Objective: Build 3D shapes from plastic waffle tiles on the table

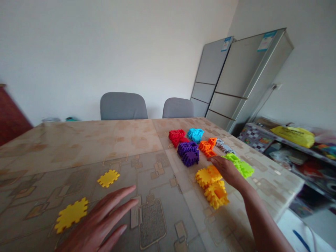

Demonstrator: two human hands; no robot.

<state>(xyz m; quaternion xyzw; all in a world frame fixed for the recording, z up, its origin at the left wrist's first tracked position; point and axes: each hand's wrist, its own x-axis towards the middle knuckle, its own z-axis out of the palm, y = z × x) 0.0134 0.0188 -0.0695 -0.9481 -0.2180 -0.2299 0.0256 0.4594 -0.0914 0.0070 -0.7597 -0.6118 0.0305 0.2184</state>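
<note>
My left hand hovers low over the near left of the table, fingers stretched and apart, holding nothing. Close to it lie two flat yellow interlocking foam-like tiles with notched edges, a nearer yellow tile and a farther yellow tile. On the right, my right hand reaches in among stacks of similar tiles. Its fingertips are beside the orange stack and just above the yellow-orange stacks; most fingers are hidden, so any grip cannot be made out. A lime green stack lies right of this hand.
Farther back stand red, light blue, purple and grey tile stacks. The patterned tablecloth covers the table. Behind are two grey chairs, a refrigerator, and a cluttered shelf at right.
</note>
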